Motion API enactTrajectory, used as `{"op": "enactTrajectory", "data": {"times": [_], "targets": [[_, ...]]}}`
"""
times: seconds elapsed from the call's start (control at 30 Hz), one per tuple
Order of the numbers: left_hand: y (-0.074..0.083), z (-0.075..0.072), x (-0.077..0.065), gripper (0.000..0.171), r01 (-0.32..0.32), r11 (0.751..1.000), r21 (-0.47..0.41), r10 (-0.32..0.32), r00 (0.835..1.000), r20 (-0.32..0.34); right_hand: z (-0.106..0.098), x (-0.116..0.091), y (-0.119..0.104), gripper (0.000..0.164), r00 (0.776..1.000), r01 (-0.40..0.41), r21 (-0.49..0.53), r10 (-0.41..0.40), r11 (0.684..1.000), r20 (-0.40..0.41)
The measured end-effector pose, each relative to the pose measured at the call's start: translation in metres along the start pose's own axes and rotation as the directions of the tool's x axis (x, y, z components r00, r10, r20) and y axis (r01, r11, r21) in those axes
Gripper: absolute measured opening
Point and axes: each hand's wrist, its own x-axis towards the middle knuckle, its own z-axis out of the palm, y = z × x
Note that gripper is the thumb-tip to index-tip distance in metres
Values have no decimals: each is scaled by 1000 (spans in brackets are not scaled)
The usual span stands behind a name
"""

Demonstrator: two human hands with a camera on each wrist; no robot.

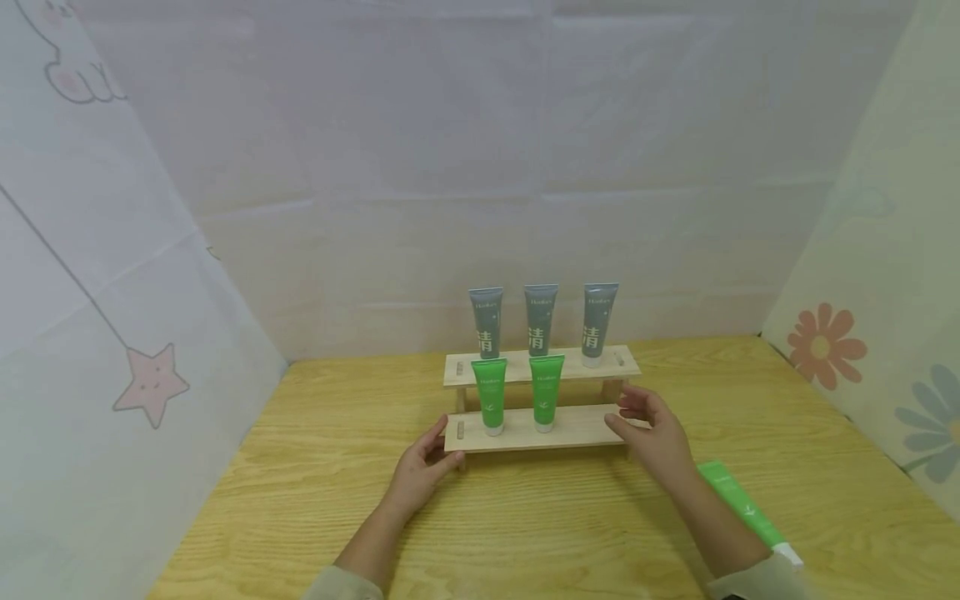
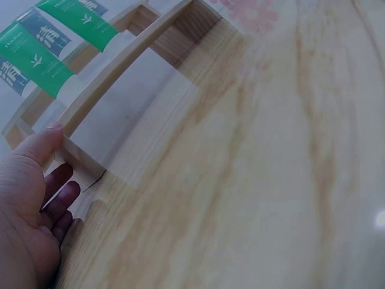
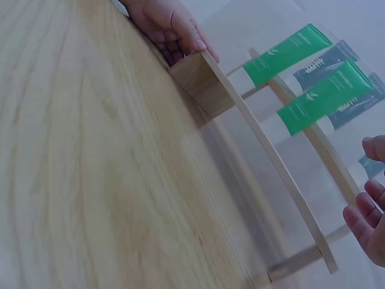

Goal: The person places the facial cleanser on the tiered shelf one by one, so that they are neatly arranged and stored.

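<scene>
A two-tier wooden display stand (image 1: 585, 427) stands on the table. Two green squeeze tubes (image 1: 490, 390) are upright on its lower shelf, caps down, toward the left and middle. Three grey-blue tubes (image 1: 598, 321) stand in a row on the upper shelf. My left hand (image 1: 420, 477) grips the left end of the lower shelf, its thumb (image 2: 45, 143) at the front corner and fingers beneath. At the right end, my right hand (image 1: 660, 437) is held with loosely bent fingers and nothing in it; the right wrist view shows these fingers (image 3: 361, 226) apart from the lower shelf.
Another green tube (image 1: 738, 504) lies on the table beside my right forearm, its white cap toward me. Behind the stand rises a pale cloth backdrop (image 1: 420, 167). Printed side walls with a star (image 1: 152, 383) and flowers (image 1: 825, 346) flank the wood-grain table (image 1: 337, 433).
</scene>
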Motion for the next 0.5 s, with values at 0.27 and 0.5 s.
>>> {"op": "enactTrajectory", "data": {"times": [0.27,0.5], "targets": [[-1,1,1,73,7,1000,17,-7,1000,-1,-33,-18,13,59,1000,-10,-127,11,992,8],[0,1,0,71,12,1000,-7,-12,1000,1,-60,-25,27,62,1000,-20,-245,23,969,9]]}}
